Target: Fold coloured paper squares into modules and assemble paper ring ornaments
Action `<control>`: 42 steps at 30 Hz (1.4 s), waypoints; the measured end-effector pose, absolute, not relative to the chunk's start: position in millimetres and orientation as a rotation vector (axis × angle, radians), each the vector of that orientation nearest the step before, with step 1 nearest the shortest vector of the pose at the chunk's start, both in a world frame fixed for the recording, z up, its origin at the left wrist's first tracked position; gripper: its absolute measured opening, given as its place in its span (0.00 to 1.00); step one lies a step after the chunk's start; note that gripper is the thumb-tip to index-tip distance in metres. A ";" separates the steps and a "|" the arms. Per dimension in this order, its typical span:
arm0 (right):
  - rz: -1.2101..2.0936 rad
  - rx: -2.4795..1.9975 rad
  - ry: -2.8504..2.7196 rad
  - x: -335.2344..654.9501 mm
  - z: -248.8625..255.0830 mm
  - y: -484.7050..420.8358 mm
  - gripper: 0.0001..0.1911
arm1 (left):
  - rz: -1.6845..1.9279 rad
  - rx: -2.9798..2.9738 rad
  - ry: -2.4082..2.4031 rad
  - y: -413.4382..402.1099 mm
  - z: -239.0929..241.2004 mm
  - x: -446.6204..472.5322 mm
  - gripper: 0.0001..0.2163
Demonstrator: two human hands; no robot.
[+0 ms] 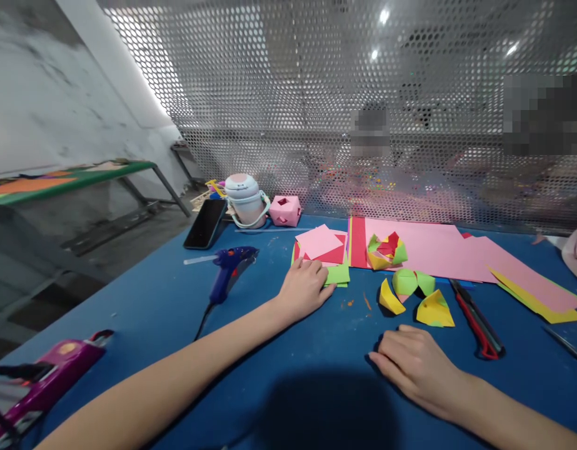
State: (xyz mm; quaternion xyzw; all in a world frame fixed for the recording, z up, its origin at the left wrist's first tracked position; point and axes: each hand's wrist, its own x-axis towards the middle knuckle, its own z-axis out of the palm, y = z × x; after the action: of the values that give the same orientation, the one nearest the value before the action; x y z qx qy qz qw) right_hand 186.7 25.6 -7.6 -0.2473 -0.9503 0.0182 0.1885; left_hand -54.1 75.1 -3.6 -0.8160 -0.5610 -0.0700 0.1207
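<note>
My left hand (305, 289) rests on the near side of a small stack of paper squares. Its fingers lie on the paper, with the thumb apart. A pink square (321, 242) tops the stack, over a red square and green ones (337, 275). On the bare blue table, my right hand (416, 367) lies loosely curled, with no object visible in it. Just beyond it are folded paper pieces: a yellow one (391, 299), a green one (412, 283) and another yellow one (435, 309). Behind them sits a joined green, yellow and red paper shape (386, 251).
A blue glue gun (229, 265), phone (205, 224), white bottle (245, 201) and pink paper cube (285, 210) stand left. Pink sheets (419, 247) lie at the back, before a perforated metal panel (292, 112). Red-handled scissors (476, 322) lie right; a purple power strip (58, 381) lies near left.
</note>
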 end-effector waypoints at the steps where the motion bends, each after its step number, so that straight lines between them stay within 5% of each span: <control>1: 0.057 -0.681 -2.671 185.4 -3.3 26.8 0.19 | -0.223 -2.395 -1.635 74.7 -4.4 -55.7 0.15; 10: -0.260 -0.748 -2.735 156.4 38.2 81.9 0.15 | -0.395 -2.441 -1.667 74.2 -12.3 -60.1 0.12; 18: -0.367 -0.847 -2.946 113.5 24.7 140.7 0.08 | -0.541 -2.427 -1.763 87.6 -13.1 -68.6 0.09; 42: -0.154 -0.759 -2.929 98.8 22.8 177.3 0.09 | -0.718 -2.411 -1.794 102.2 -21.6 -80.2 0.07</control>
State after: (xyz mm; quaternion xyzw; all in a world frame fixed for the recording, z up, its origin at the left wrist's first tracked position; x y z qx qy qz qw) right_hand 98.8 177.3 22.8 -0.2501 -0.9653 -0.0508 0.0560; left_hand -80.2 102.2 -21.6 -0.7801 -0.5803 -0.2323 0.0257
